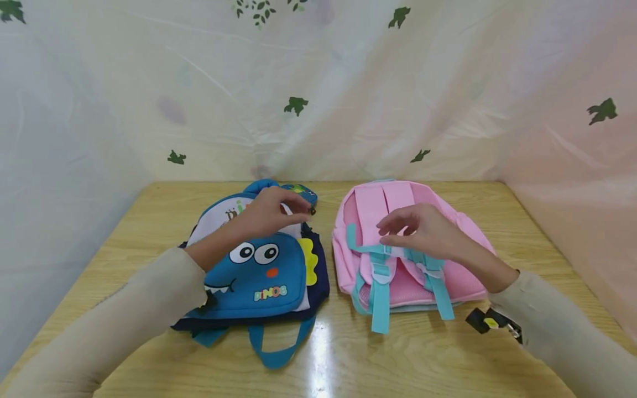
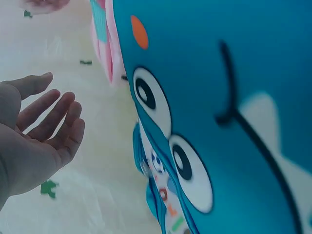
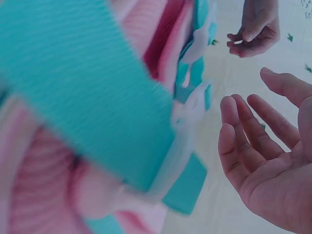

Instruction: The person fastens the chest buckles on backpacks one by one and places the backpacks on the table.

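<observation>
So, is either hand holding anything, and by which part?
Nothing is held: the left hand hovers over the blue backpack, the right hand over the pink backpack.

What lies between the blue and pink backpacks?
In the head view, a bare strip of tabletop separates the blue backpack from the pink backpack; a blue pouch juts in at the far end.

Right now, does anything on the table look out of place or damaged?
No clear damage or spill shows. One mismatch: the pink backpack lies straps up, while the blue backpack beside it lies front up.
</observation>
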A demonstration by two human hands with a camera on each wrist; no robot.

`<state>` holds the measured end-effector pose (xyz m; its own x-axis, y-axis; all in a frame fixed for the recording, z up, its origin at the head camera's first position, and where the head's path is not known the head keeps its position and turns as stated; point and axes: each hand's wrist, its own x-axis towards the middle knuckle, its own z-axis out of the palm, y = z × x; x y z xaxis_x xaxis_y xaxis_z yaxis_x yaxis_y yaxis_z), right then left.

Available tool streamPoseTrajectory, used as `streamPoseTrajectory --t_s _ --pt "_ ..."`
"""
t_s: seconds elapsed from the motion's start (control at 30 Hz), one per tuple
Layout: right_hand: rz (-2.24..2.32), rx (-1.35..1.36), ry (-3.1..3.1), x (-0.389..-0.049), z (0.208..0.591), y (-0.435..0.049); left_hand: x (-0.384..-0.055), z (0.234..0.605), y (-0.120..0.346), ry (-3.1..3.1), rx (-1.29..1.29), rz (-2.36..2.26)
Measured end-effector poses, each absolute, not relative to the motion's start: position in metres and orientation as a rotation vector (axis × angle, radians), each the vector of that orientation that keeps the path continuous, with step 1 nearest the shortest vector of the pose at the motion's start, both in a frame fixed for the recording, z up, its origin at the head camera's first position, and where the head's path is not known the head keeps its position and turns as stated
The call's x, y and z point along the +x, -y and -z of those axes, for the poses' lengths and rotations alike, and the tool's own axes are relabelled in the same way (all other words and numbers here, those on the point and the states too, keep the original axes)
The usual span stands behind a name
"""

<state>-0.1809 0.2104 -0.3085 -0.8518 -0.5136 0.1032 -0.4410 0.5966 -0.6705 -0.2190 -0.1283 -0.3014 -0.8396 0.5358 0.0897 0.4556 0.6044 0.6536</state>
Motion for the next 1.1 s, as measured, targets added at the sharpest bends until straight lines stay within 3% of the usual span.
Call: streamPoseTrajectory --t_s 0.6,1.1 --pt "1.236 -0.919 -2.439 -0.195 0.306 -0.155 -0.2 0.308 0.225 -2.906 0.397 -1.04" --pt "1.248 -0.681 -2.307 -0.201 0.322 -0.113 -0.191 0.321 0.275 -2.982 0.284 -0.897"
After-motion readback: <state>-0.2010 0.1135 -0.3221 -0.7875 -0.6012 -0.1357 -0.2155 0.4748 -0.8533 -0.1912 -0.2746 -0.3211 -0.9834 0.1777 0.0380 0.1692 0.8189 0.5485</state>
